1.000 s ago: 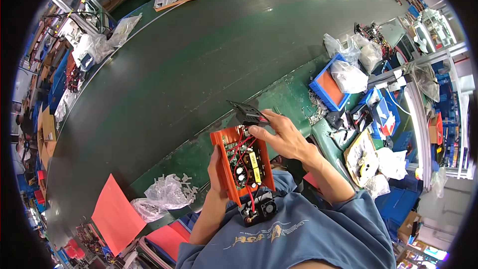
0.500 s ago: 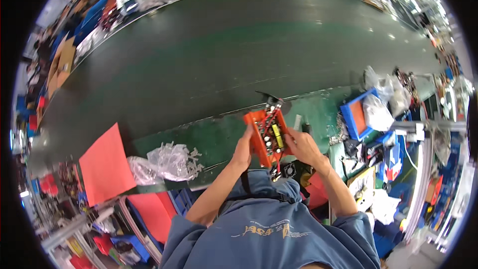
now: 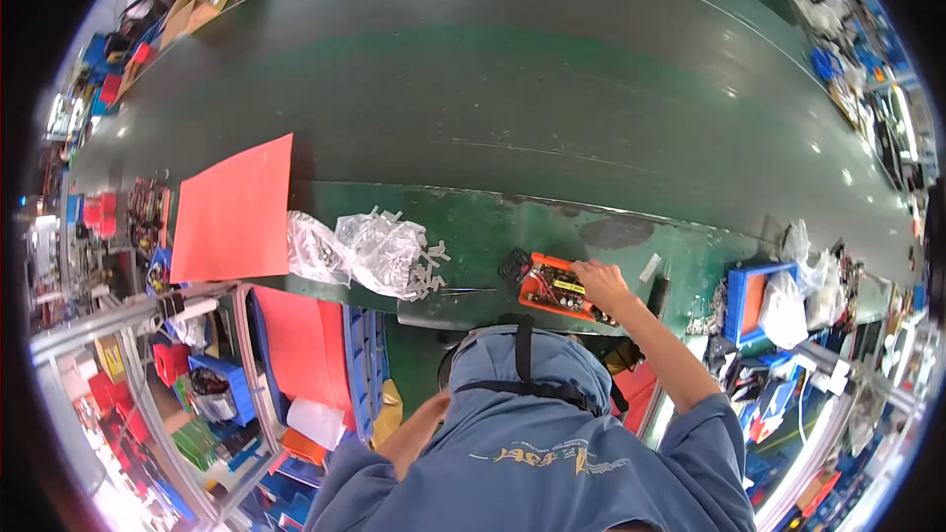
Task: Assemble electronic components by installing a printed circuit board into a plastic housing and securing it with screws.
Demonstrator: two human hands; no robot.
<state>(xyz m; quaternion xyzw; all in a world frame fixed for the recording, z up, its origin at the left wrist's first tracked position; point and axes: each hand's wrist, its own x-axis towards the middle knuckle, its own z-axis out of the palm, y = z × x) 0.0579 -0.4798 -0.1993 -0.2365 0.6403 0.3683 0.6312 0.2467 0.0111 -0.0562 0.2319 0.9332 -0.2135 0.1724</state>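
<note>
An orange open housing (image 3: 529,290) with a circuit board, a yellow component and wires inside lies lengthwise on the green bench, near its front edge. At its left end sits a small black fan (image 3: 513,267). My right hand (image 3: 603,286) grips the housing's right part, its fingers over the far rim. Down beside my body, below the bench edge, is my left hand (image 3: 434,410); its fingers are hidden. Tweezers (image 3: 468,291) lie to the left of the housing. Clear plastic bags (image 3: 379,251) and several small white pieces (image 3: 431,271) are farther left.
A red sheet (image 3: 234,212) stands at the bench's left end, with blue bins (image 3: 367,365) below. A dark cylindrical tool (image 3: 660,294) and a small white strip (image 3: 650,267) lie right of my hand. Farther right stands a blue tray (image 3: 737,305) with bags. A wide green belt runs behind.
The orange housing has come down from both hands onto the bench and turned sideways. My left hand has let go and dropped to my side. The view has also shifted.
</note>
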